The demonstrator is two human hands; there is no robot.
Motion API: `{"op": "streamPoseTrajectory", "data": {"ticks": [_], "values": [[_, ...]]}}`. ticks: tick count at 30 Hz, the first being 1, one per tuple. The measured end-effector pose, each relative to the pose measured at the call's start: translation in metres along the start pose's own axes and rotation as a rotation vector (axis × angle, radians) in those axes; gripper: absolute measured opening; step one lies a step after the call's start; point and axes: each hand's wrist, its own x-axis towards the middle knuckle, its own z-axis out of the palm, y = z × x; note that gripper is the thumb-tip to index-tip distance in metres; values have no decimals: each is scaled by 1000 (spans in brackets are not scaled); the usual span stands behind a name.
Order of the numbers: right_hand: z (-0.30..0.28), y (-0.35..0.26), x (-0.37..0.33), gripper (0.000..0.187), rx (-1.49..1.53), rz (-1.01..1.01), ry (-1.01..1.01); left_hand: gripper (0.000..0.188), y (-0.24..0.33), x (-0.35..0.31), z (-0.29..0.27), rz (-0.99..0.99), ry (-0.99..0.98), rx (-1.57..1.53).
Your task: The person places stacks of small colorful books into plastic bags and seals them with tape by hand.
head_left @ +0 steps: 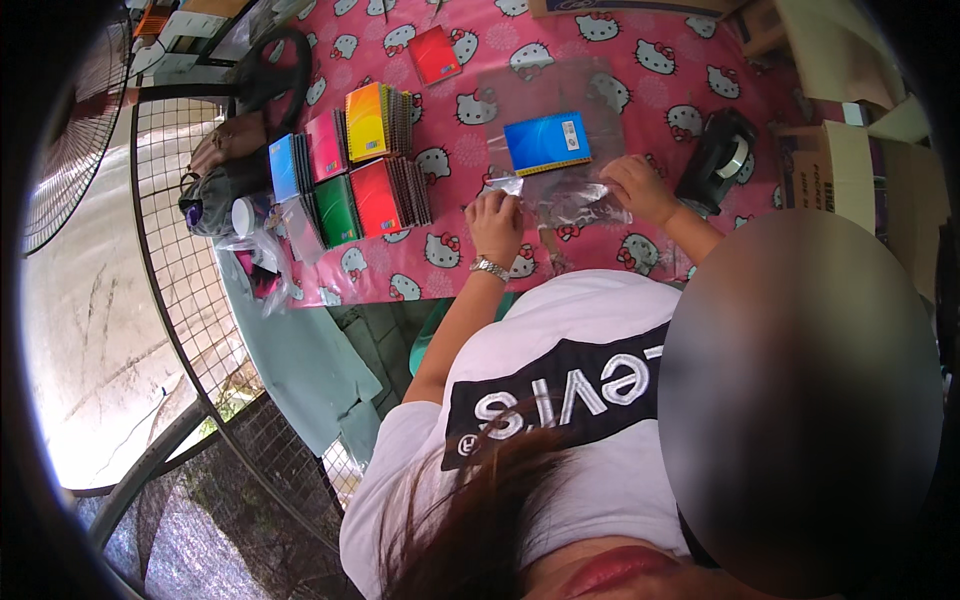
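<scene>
A blue spiral notebook with a yellow binding along its near edge lies on a clear plastic sheet or bag spread over the table. My left hand, with a metal watch at the wrist, has its fingers closed at the near left corner of the plastic. At its near right edge my right hand pinches the plastic with bent fingers. Between the hands the plastic is crumpled and shiny. Neither hand touches the notebook.
Stacks of spiral notebooks, including yellow, red and green ones, stand to the left. One red notebook lies farther back. A black tape dispenser and cardboard boxes are right. A fan stands far left.
</scene>
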Motion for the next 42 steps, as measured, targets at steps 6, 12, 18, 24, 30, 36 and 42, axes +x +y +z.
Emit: {"op": "streamPoseTrajectory", "data": {"ticks": [6,12,18,24,30,36,42], "values": [[-8,30,40,14,557,513,-112,13,-44,9,10,-833,56,-1014],[-17,42,61,19,480,798,-232,48,22,34,-3,22,-64,-145],[2,45,65,22,731,997,-151,76,34,27,39,184,-377,48],[25,49,70,25,970,1154,-54,77,28,29,40,179,-411,160],[19,39,101,36,324,713,27,75,27,34,41,192,-413,160],[40,8,153,35,-149,190,-434,72,24,34,44,188,-406,142],[66,80,177,14,-357,195,-77,65,34,45,32,177,-449,9]]}}
